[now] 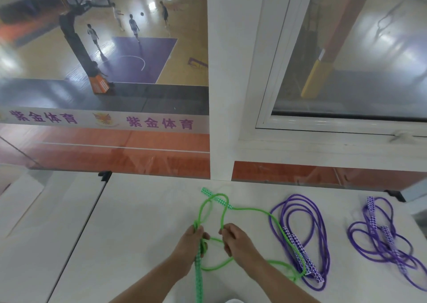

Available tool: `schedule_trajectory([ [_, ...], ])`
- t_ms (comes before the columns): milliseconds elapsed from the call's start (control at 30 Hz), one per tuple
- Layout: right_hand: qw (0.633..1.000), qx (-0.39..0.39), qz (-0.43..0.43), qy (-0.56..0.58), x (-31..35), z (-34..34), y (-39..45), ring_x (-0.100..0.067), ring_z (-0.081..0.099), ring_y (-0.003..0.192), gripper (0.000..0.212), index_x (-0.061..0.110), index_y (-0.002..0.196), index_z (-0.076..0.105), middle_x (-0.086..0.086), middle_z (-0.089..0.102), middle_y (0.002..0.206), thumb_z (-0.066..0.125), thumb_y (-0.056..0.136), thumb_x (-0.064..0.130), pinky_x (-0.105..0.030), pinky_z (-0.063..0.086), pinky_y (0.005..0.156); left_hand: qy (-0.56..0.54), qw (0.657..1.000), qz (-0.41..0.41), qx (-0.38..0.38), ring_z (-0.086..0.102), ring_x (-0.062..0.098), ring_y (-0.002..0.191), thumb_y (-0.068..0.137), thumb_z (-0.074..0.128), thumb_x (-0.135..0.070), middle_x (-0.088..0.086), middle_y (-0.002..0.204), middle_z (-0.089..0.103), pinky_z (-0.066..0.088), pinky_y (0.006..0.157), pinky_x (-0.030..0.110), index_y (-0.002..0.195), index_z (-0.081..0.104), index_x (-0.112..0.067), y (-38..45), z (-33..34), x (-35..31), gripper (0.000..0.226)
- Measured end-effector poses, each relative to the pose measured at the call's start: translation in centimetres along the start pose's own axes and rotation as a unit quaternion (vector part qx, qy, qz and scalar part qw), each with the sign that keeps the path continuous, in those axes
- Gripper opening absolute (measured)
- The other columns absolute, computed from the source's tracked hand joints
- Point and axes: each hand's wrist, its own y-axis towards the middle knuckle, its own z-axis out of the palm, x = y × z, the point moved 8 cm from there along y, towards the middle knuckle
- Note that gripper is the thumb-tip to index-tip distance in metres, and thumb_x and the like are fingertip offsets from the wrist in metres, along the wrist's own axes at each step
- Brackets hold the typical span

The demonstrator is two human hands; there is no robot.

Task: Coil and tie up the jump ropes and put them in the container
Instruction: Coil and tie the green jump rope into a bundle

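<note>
Green rope (248, 210), centre bottom of the frame, is partly coiled. Left hand (193, 245) grips its handle and loops; right hand (235, 239) pinches a strand. Two purple ropes (300, 238) at lower right lie untied on the bench (143, 222). No container visible.

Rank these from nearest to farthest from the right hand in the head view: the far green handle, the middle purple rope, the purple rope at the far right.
From the right hand:
1. Far green handle, up and slightly left on the table.
2. Middle purple rope, to its right.
3. Far-right purple rope, near the table's right edge.
</note>
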Motion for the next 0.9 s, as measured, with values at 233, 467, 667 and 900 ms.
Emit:
schedule_trajectory([
  [233,0.974,0.024,-0.062,-0.218,1.8,1.2,-0.1,-0.005,0.048,0.059,0.03,0.03,0.071,0.055,0.006,0.056,0.066,0.053,0.101,0.031,-0.018,0.036,0.056,0.075,0.996,0.053,-0.012,0.038,0.013,0.05,0.106,0.041,-0.015,0.005,0.063,0.044,0.03,0.046,0.024,0.096,0.046,-0.005,-1.8,3.3,0.5,0.016],
  [467,0.941,0.12,-0.07,-0.308,1.2,2.3,-0.4,-0.012,0.051,0.063,0.036,0.021,0.069,0.054,0.002,0.059,0.073,0.048,0.101,0.036,-0.03,0.04,0.062,-0.061,0.997,-0.045,-0.025,0.047,0.02,0.059,0.105,0.048,-0.02,0.009,0.067,0.051,0.04,0.057,0.031,0.105,0.062,0.002,-1.7,2.3,2.6,0.026],
  [667,0.951,0.126,-0.054,-0.277,-0.1,1.2,-0.7,-0.009,0.05,0.064,0.028,0.022,0.081,0.061,0.004,0.06,0.077,0.049,0.098,0.041,-0.024,0.036,0.059,-0.11,0.991,-0.018,-0.074,0.042,0.021,0.048,0.106,0.043,-0.02,0.01,0.064,0.052,0.034,0.052,0.031,0.088,0.06,-0.002,-1.1,-0.5,0.6,0.031],
  [900,0.967,0.052,-0.104,-0.229,0.3,1.0,-1.1,-0.005,0.043,0.056,0.04,0.04,0.063,0.053,0.01,0.052,0.061,0.053,0.101,0.028,-0.021,0.034,0.057,-0.149,0.988,-0.039,-0.015,0.043,0.018,0.054,0.105,0.046,-0.017,0.009,0.078,0.06,0.037,0.053,0.031,0.095,0.058,-0.005,-1.9,0.7,0.4,0.02],
])
